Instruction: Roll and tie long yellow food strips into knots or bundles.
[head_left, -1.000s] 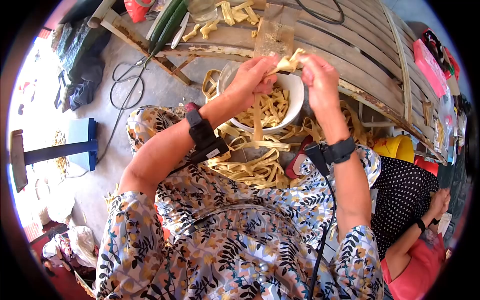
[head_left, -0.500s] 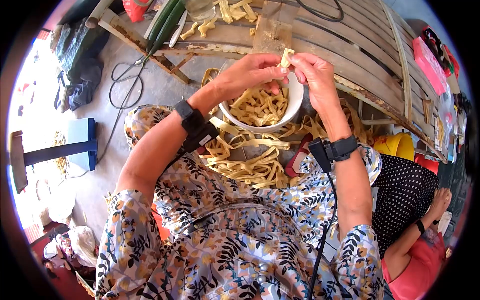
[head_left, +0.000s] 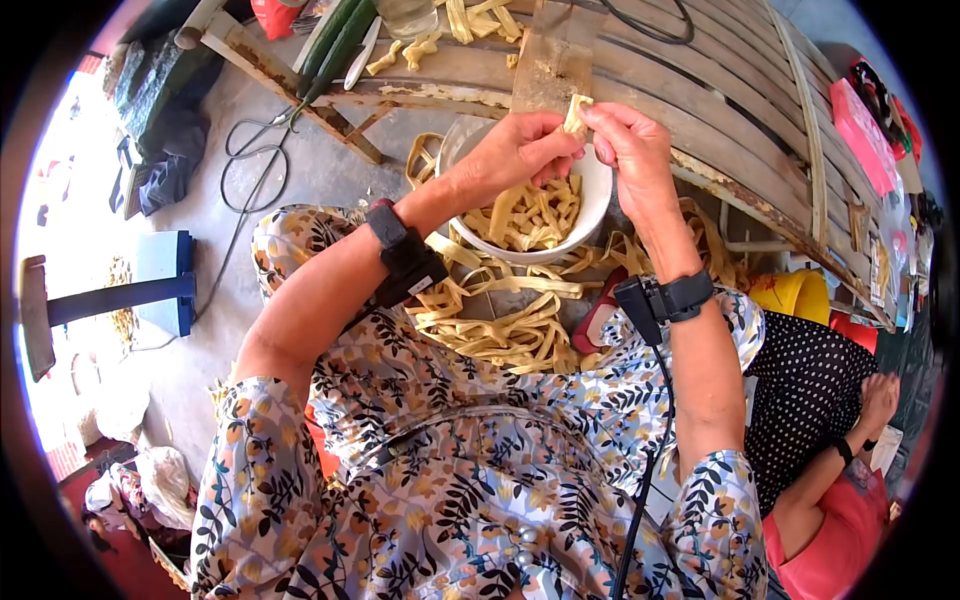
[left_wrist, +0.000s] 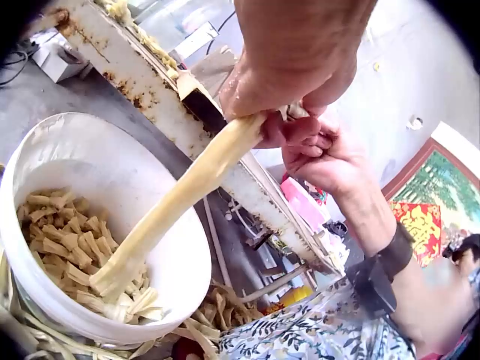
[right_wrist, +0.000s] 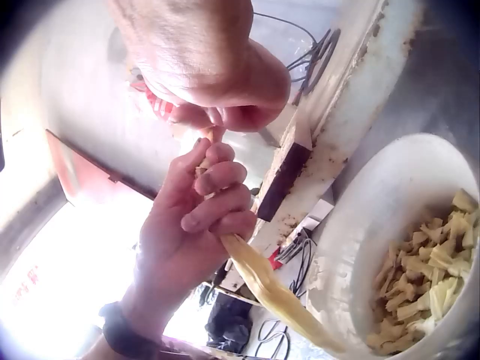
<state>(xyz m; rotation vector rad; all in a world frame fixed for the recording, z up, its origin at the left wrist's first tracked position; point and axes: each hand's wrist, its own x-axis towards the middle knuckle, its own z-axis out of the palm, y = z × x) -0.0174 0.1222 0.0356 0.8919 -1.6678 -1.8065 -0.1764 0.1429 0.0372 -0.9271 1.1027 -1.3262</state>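
I have one pale yellow strip (left_wrist: 176, 206) between my two hands, over one white bucket (head_left: 597, 195). The fingers of my left hand (head_left: 520, 150) are curled round it, and its long tail hangs down over the bucket's mouth; my right hand (head_left: 637, 150) pinches the upper end, close by my left thumb. Short pieces (head_left: 530, 222) lie in the bucket, too many to count, and so do the long loose strips (head_left: 500, 335) tangled on the floor against its near side. On the one slatted bench (head_left: 700, 115) I count two long green vegetables (head_left: 335, 45), one clear jar (head_left: 408, 14) and one wooden board (head_left: 553, 60). The bench edge stands just beyond the bucket, and my left hand and forearm hide part of its rim. One yellow pail (head_left: 795, 293) and one seated person (head_left: 825, 540) are to my right.
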